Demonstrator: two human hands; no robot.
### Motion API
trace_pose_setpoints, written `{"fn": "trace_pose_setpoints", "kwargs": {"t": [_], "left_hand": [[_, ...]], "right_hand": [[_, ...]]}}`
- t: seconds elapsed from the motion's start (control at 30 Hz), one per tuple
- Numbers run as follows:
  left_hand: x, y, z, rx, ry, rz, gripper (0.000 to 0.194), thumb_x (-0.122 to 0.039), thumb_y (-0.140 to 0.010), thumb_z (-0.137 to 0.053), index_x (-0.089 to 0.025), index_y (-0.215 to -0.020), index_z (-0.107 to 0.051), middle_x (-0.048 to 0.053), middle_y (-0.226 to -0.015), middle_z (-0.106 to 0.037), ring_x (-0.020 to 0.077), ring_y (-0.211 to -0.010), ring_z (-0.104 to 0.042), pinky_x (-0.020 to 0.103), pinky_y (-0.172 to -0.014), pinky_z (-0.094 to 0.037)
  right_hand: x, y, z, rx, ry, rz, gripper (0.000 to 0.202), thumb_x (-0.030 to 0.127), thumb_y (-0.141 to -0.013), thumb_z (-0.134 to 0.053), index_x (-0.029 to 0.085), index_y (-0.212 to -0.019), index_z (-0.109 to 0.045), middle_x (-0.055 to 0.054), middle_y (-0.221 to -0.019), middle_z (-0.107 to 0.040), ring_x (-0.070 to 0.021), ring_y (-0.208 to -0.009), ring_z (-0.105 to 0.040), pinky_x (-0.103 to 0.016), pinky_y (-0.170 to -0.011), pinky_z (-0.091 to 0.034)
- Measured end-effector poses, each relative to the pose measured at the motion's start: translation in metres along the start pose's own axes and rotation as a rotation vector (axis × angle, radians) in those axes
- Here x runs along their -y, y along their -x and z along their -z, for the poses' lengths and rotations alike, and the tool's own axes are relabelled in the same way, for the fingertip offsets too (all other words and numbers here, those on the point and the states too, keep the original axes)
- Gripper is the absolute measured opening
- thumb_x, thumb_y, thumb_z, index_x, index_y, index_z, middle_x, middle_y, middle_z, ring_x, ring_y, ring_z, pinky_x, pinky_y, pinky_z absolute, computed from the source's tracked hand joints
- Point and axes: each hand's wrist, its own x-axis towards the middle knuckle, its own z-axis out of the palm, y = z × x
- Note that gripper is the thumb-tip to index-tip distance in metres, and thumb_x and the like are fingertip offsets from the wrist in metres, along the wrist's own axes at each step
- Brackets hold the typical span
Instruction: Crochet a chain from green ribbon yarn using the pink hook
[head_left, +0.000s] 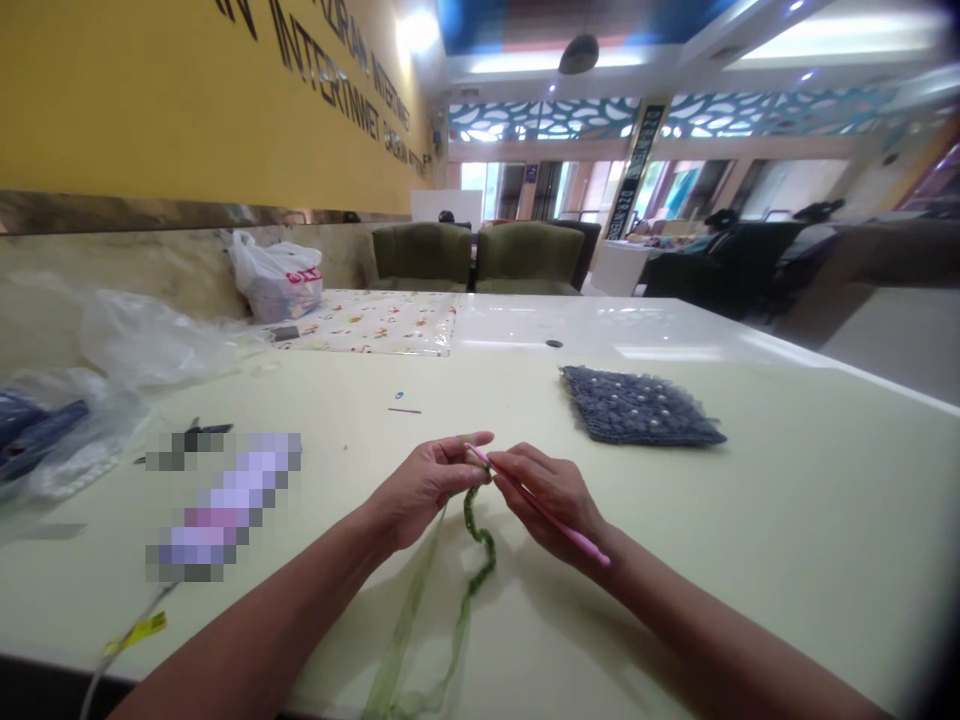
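Note:
Between my hands, above the near part of the table, hangs a green crocheted chain [480, 545]. Thumb and fingers of my left hand [429, 488] pinch its upper end. My right hand [553, 497] grips a pink crochet hook [564, 528], whose tip reaches across to the left fingers and meets the green work there. A sheer green ribbon [409, 632] runs down from the left hand towards the table's near edge. The exact loop at the hook's tip is too small to make out.
A dark blue beaded crocheted piece [641, 405] lies to the right. Beyond my hands is a thin purple needle-like stick [405, 410]. At left are a blurred-out lilac object [232, 505] with a cable, dark snips [199, 435] and plastic bags [142, 340].

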Motion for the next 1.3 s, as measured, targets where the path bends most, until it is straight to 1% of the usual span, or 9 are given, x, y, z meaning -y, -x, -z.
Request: {"fn": "trace_pose_setpoints", "kwargs": {"t": [0.17,0.33,0.47,0.57,0.77,1.0,1.13,1.23,1.3], "left_hand": [[0.002,0.000,-0.004,-0.035,-0.046,-0.018,0.040,-0.010,-0.067,-0.075,-0.018,-0.107,-0.073,0.001,-0.080,-0.064,0.0147,-0.087,-0.057,0.033,-0.097,-0.034],[0.012,0.001,-0.016,-0.223,-0.055,-0.148,0.046,-0.017,-0.070,-0.076,-0.016,-0.115,-0.068,-0.003,-0.071,-0.061,0.0112,-0.074,-0.054,0.032,-0.092,-0.037],[0.014,0.002,-0.022,-0.207,0.143,-0.017,0.041,-0.016,-0.068,-0.077,-0.014,-0.108,-0.070,0.003,-0.083,-0.068,0.0131,-0.079,-0.058,0.030,-0.085,-0.041],[0.007,0.003,-0.020,-0.153,0.219,0.075,0.038,-0.012,-0.067,-0.076,-0.012,-0.105,-0.071,0.007,-0.090,-0.070,0.0134,-0.081,-0.060,0.028,-0.085,-0.043],[-0.006,0.005,-0.011,-0.085,0.196,0.050,0.040,-0.008,-0.070,-0.070,-0.012,-0.110,-0.070,0.007,-0.091,-0.070,0.0130,-0.084,-0.061,0.028,-0.092,-0.041],[-0.014,0.002,-0.001,-0.103,0.107,-0.043,0.037,-0.011,-0.069,-0.070,-0.010,-0.106,-0.072,0.006,-0.085,-0.069,0.0139,-0.085,-0.059,0.029,-0.094,-0.035],[-0.016,0.001,0.002,-0.142,0.091,-0.062,0.037,-0.010,-0.066,-0.069,-0.010,-0.103,-0.073,0.005,-0.081,-0.068,0.0154,-0.085,-0.059,0.031,-0.095,-0.034],[-0.014,0.001,0.003,-0.164,0.062,-0.068,0.040,-0.012,-0.068,-0.069,-0.012,-0.108,-0.072,0.004,-0.078,-0.067,0.0152,-0.083,-0.058,0.032,-0.094,-0.033],[-0.011,0.001,0.001,-0.133,0.040,-0.067,0.042,-0.012,-0.069,-0.071,-0.014,-0.110,-0.071,0.003,-0.079,-0.067,0.0143,-0.082,-0.057,0.031,-0.093,-0.033]], "right_hand": [[-0.001,0.000,0.002,0.069,0.075,0.026,0.017,0.013,-0.094,-0.049,0.019,-0.105,-0.059,-0.003,-0.085,-0.062,-0.0095,-0.068,-0.057,-0.020,-0.061,-0.044],[0.006,-0.003,-0.002,0.050,0.549,0.124,0.015,0.010,-0.091,-0.047,0.015,-0.089,-0.061,-0.002,-0.069,-0.059,-0.0129,-0.057,-0.047,-0.028,-0.053,-0.030],[0.012,-0.003,-0.005,0.004,0.720,0.145,0.016,0.008,-0.089,-0.045,0.015,-0.086,-0.059,-0.003,-0.068,-0.058,-0.0144,-0.057,-0.043,-0.030,-0.054,-0.026],[0.013,-0.002,-0.003,-0.038,0.658,0.164,0.011,0.010,-0.090,-0.049,0.015,-0.085,-0.058,-0.002,-0.067,-0.058,-0.0141,-0.059,-0.044,-0.028,-0.057,-0.029],[0.010,0.000,0.002,-0.080,0.452,0.195,0.008,0.009,-0.088,-0.056,0.016,-0.091,-0.057,-0.001,-0.067,-0.057,-0.0126,-0.059,-0.046,-0.026,-0.057,-0.033],[0.006,0.002,0.002,-0.058,0.294,0.126,0.010,0.009,-0.088,-0.054,0.019,-0.091,-0.057,-0.001,-0.068,-0.053,-0.0123,-0.058,-0.045,-0.026,-0.056,-0.033],[0.006,0.000,0.005,-0.041,0.117,0.066,0.012,0.008,-0.089,-0.053,0.019,-0.090,-0.057,-0.001,-0.069,-0.053,-0.0117,-0.059,-0.047,-0.024,-0.054,-0.035],[0.005,-0.002,0.008,-0.016,-0.015,-0.007,0.012,0.010,-0.090,-0.051,0.020,-0.090,-0.058,0.000,-0.071,-0.055,-0.0111,-0.060,-0.050,-0.023,-0.055,-0.039],[0.005,-0.003,0.008,-0.024,-0.034,-0.031,0.011,0.012,-0.091,-0.051,0.020,-0.091,-0.059,0.000,-0.073,-0.057,-0.0111,-0.061,-0.052,-0.023,-0.056,-0.042]]}}
